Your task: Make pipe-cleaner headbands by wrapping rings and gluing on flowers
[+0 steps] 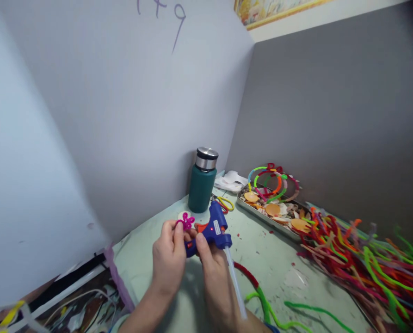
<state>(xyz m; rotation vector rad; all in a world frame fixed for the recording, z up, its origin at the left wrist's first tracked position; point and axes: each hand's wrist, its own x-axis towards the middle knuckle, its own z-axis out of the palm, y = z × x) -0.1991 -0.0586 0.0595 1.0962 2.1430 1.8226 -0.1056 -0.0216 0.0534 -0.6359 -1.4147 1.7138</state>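
My left hand [169,254] pinches a magenta flower [187,221] of looped pipe cleaner, with a pale round piece partly visible behind it. In my right hand [211,270] is a blue glue gun [213,229], gripped by its handle, nozzle pointing up and away from me. It has an orange trigger, a lit red light and a clear glue stick [235,282] sticking out of its back end. Both hands are close together over the table, the flower just left of the gun. Below my right hand, a red and green pipe-cleaner piece [260,289] lies on the table.
A teal bottle [202,187] stands behind the gun, beside yellow-handled scissors [226,203] and crumpled white paper [231,180]. Rightward are a metal tray [261,215] of shells, colourful pipe-cleaner rings [267,182] and a large heap of pipe cleaners [366,273]. Grey panels enclose the table.
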